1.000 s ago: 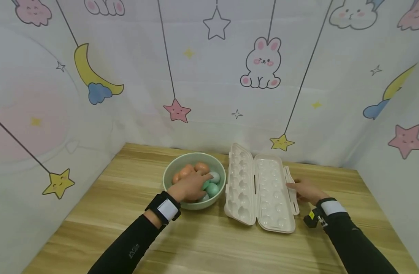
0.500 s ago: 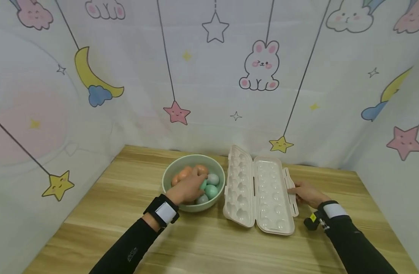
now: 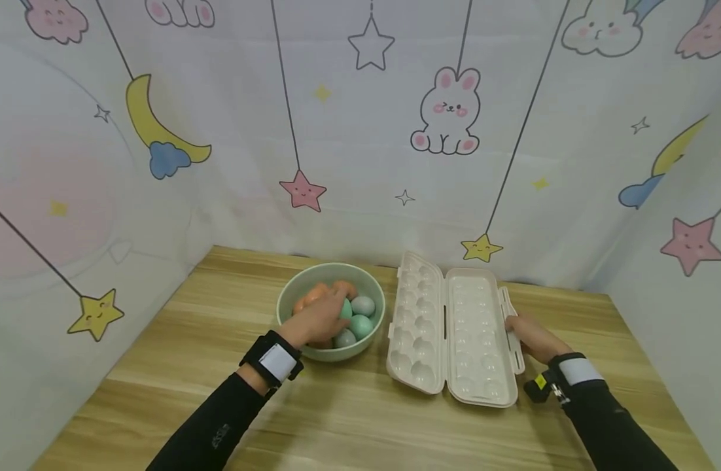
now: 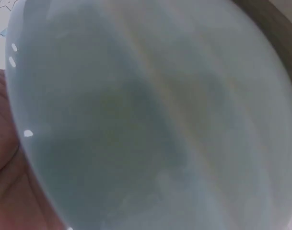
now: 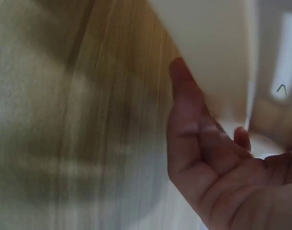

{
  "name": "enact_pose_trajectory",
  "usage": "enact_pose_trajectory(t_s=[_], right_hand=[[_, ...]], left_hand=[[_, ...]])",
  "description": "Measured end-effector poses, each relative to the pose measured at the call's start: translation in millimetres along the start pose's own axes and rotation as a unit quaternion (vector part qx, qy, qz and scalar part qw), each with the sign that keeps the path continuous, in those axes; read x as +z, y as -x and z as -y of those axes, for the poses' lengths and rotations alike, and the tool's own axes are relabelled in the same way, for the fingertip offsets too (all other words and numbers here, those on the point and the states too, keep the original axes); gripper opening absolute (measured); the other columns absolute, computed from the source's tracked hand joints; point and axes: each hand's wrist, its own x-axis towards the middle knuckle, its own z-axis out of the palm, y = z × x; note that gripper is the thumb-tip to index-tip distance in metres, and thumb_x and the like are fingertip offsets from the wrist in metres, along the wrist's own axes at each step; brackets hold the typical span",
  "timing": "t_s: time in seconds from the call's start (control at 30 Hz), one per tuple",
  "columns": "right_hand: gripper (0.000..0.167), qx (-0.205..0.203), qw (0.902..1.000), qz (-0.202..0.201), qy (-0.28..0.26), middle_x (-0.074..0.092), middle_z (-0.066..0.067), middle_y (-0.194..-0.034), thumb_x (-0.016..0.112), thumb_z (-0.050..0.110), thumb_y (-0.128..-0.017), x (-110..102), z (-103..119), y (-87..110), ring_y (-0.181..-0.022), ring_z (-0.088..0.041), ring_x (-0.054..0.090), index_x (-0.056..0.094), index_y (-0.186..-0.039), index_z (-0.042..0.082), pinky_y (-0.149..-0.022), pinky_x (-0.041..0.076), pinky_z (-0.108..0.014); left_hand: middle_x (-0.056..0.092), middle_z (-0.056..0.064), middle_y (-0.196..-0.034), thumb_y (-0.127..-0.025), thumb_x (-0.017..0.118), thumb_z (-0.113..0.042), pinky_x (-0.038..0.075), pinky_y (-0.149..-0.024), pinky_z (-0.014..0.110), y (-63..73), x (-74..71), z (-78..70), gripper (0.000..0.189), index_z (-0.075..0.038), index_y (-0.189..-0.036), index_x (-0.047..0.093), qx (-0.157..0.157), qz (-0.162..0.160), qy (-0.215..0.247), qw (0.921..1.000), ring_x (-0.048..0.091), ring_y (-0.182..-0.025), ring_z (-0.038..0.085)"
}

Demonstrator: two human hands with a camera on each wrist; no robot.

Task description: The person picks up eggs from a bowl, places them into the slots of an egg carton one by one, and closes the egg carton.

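Note:
My left hand (image 3: 316, 320) reaches into a pale green bowl (image 3: 292, 288) and pinches a green egg (image 3: 345, 309) between thumb and fingers. Orange eggs (image 3: 318, 292) lie partly hidden behind that hand; another green egg (image 3: 360, 326) and grey-blue eggs (image 3: 363, 305) lie to its right. The bowl's outer wall (image 4: 136, 120) fills most of the left wrist view, with part of the palm (image 4: 6, 158) at its left. To the right lies an opened, cream egg carton (image 3: 481, 327) with bare hollows. My right hand (image 3: 534, 337) grips its right-hand edge flap, fingers (image 5: 181, 110) against the underside.
The wooden table (image 3: 337, 418) carries both bowl and carton, which stand side by side. A white cloth backdrop (image 3: 360, 131) with cartoon prints rises right behind them and along both sides. A small black wrist camera (image 3: 537, 389) hangs under the right wrist near the table.
The carton has shifted slightly right along with my right hand, and its left half now lies flatter. My left hand has stayed in the bowl, with more of the pinched green egg showing.

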Motion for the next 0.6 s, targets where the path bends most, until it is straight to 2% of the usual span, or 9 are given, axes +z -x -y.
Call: enact_pose_trajectory(t_s=[0.13, 0.23, 0.4, 0.6], right_hand=[[0.052, -0.008, 0.9998, -0.011, -0.011, 0.051, -0.024, -0.114, 0.028, 0.016, -0.098, 3.6, 2.8, 3.4, -0.092, -0.022, 0.058, 0.017, -0.136, -0.018, -0.077, 0.050, -0.037], [0.060, -0.018, 0.9997, -0.015, -0.005, 0.050, -0.026, -0.120, 0.035, 0.021, -0.101, 5.2, 3.4, 5.8, -0.095, -0.022, 0.060, 0.009, -0.144, -0.012, -0.079, 0.051, -0.038], [0.065, -0.034, 0.9993, -0.010, 0.009, 0.042, -0.029, -0.129, 0.039, 0.017, -0.101, 6.3, 3.2, 14.0, -0.101, -0.027, 0.058, 0.000, -0.148, -0.004, -0.080, 0.051, -0.040], [0.068, -0.036, 0.9990, -0.009, 0.022, 0.038, -0.031, -0.133, 0.039, 0.019, -0.101, 6.2, 5.6, 26.8, -0.104, -0.029, 0.056, -0.004, -0.149, -0.001, -0.081, 0.050, -0.041]], left_hand=[[0.045, 0.017, -0.124, -0.092, 0.061, -0.013, 0.046, -0.080, 0.036, 0.0, -1.1, -2.4, 0.044, -0.003, -0.129, 0.040, 0.012, -0.016, -0.013, 0.9997, 0.054, -0.095, 0.024], [0.045, 0.019, -0.128, -0.094, 0.059, -0.015, 0.048, -0.078, 0.035, -0.7, -2.5, -7.1, 0.038, -0.008, -0.128, 0.046, 0.019, -0.025, -0.026, 0.9991, 0.057, -0.094, 0.024], [0.047, 0.019, -0.117, -0.095, 0.056, -0.018, 0.046, -0.063, 0.030, -4.2, -5.1, -15.9, 0.021, -0.013, -0.115, 0.054, 0.010, -0.022, -0.029, 0.9993, 0.055, -0.075, 0.019], [0.048, 0.016, -0.109, -0.094, 0.057, -0.022, 0.046, -0.067, 0.037, -15.7, -6.6, -26.8, 0.022, -0.014, -0.115, 0.056, 0.005, -0.028, -0.035, 0.9990, 0.050, -0.090, 0.025]])
